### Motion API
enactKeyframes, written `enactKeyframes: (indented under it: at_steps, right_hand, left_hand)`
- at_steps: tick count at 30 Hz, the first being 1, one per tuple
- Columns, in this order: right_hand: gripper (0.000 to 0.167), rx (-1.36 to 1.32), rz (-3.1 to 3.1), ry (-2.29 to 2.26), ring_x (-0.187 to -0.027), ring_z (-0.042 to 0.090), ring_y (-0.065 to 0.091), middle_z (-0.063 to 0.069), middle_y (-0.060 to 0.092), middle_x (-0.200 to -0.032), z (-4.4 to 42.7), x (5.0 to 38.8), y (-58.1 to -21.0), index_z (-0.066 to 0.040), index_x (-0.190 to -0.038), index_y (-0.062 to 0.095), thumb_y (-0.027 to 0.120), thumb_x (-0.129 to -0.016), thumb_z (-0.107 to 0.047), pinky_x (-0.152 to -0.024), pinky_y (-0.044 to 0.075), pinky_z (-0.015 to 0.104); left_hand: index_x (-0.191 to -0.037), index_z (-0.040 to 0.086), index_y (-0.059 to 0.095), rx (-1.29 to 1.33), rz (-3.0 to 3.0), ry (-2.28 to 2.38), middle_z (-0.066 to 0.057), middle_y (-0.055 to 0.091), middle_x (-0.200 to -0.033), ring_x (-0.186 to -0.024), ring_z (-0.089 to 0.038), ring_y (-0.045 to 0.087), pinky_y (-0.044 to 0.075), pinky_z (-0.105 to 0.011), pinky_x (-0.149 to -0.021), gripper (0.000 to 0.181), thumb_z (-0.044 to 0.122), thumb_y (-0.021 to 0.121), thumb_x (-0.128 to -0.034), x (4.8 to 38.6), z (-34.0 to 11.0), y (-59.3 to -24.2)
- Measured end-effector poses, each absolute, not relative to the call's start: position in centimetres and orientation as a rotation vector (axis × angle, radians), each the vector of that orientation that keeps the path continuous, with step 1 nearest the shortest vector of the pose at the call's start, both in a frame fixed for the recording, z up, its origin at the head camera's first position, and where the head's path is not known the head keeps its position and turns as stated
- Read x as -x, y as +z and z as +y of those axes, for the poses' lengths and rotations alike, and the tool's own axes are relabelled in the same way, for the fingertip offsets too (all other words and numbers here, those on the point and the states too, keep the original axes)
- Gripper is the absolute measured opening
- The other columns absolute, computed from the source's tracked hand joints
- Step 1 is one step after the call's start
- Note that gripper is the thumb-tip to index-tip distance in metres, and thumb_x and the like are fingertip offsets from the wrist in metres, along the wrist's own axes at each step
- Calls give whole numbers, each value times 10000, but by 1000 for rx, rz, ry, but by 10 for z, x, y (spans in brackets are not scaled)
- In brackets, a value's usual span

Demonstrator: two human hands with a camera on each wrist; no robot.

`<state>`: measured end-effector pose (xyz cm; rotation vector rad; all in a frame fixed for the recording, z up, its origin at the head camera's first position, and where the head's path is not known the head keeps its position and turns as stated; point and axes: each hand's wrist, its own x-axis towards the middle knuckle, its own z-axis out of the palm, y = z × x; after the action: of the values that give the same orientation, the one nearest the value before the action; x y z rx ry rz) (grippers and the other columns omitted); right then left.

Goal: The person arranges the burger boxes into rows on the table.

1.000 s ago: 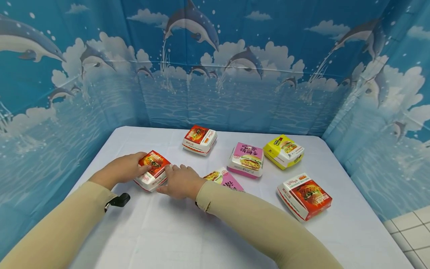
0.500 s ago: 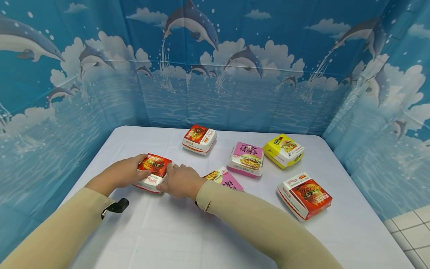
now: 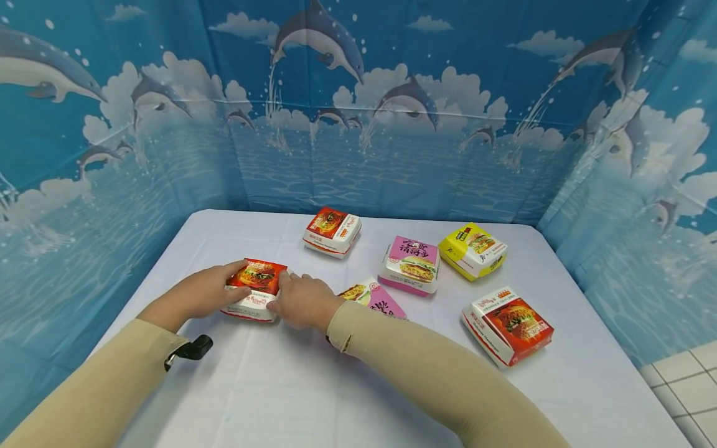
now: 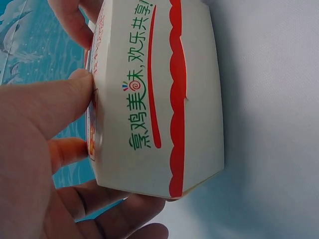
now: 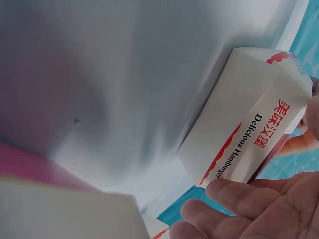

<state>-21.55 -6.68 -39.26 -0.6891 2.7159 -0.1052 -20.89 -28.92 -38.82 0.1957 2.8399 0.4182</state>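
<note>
In the head view, a red-and-white hamburger box [image 3: 256, 286] sits on the left part of the table between my two hands. My left hand [image 3: 196, 291] grips its left side, the thumb lying on the lid and the fingers bent around the far edge. In the left wrist view the white, red-trimmed side of this box [image 4: 159, 99] shows. From the right, my right hand [image 3: 305, 302] touches the near right corner and right edge. The right wrist view shows its fairly straight fingers [image 5: 239, 199] against the box's lower end [image 5: 249, 124], marked "Delicious Hamburger".
A second red-and-white box [image 3: 333, 233] stands behind. Two pink boxes [image 3: 411, 266] lie mid-table, the nearer pink box [image 3: 381, 302] partly behind the right forearm. A yellow box [image 3: 473, 252] and another red box [image 3: 510, 326] stand at the right. A dolphin-print curtain [image 3: 358, 168] borders the table.
The hamburger box between my hands has turned counterclockwise, its edges now nearly level in the head view. My left hand has shifted slightly left and down; the right hand has barely moved.
</note>
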Motion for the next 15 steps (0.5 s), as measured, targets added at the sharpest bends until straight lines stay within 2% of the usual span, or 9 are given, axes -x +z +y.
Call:
enactKeyframes:
  at_steps: [2,6,9,12,15]
  right_hand:
    - [853,677,2715,-119,-1506,254,478,-21,445,-1670,-67,216,-393,-153,-1675,283,534,-1025,-645,-1223,425,422]
    - [847,653,2717,-140,-1481,238,505,-19,462,-1658,-66,216,-393,-153,-1668,287,537,-1024,-642,-1204,448,414]
    - [835,637,2717,-155,-1436,221,543,-23,488,-1637,-65,216,-392,-153,-1655,305,541,-1022,-644,-1173,478,407]
    - [832,627,2703,-182,-1421,212,555,-22,485,-1638,-65,217,-391,-156,-1651,308,557,-1018,-635,-1159,491,407]
    - [847,631,2679,-201,-1462,211,523,-8,442,-1669,-64,218,-391,-181,-1676,266,559,-1020,-628,-1180,473,415]
  left_hand:
    - [-1645,88,343,-193,2842,435,-331,472,-1561,-1374,-516,513,435,-714,-1100,820,515,637,-1009,208,-290,-389]
    - [-1637,84,353,-194,2839,473,-272,607,-1394,-1181,-408,615,529,-622,-1011,775,474,630,-1027,209,-293,-392]
    - [-1629,79,359,-188,2831,498,-212,643,-1264,-1054,-321,617,561,-550,-926,773,474,639,-1027,209,-294,-393]
    - [-1622,81,366,-174,2826,528,-244,627,-1339,-1153,-383,626,544,-611,-981,787,493,652,-1016,209,-294,-394]
    - [-1619,99,375,-162,2824,561,-292,559,-1458,-1309,-475,566,477,-701,-1055,791,509,661,-1006,209,-295,-395]
